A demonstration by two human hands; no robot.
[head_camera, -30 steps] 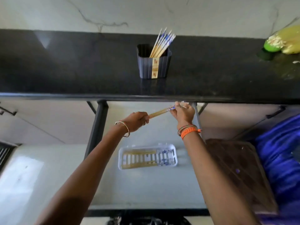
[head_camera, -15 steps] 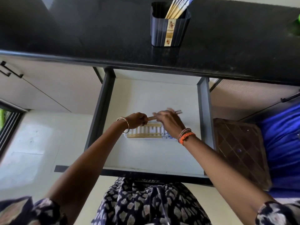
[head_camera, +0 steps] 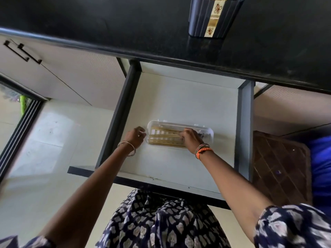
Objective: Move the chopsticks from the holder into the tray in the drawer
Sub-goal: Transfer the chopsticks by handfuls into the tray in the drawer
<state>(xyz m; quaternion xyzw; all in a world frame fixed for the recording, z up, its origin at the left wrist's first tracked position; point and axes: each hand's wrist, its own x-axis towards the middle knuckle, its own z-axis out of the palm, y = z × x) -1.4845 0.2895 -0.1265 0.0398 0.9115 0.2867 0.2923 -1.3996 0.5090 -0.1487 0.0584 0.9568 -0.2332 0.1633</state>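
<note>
A white slotted tray (head_camera: pixel 179 123) lies in the open drawer (head_camera: pixel 123 111) and holds several wooden chopsticks (head_camera: pixel 163 138) lying lengthwise. My right hand (head_camera: pixel 190 140) rests over the tray's right half, its fingertips pinched on the chopsticks there. My left hand (head_camera: pixel 136 136) hovers just off the tray's left end, fingers loosely curled and holding nothing. The dark ribbed holder (head_camera: pixel 211 17) stands on the black counter (head_camera: pixel 107 24) at the top edge. Only the base of the chopsticks in it shows.
The counter's front edge overhangs the back of the drawer. Dark drawer walls run on both sides of the white floor. Cabinet fronts with black handles (head_camera: pixel 23 52) sit to the left, and a brown patterned panel (head_camera: pixel 281 167) and blue cloth to the right.
Both hands came down from under the counter edge into the drawer with the chopsticks. The chopsticks now lie in the tray, and my left hand has let go.
</note>
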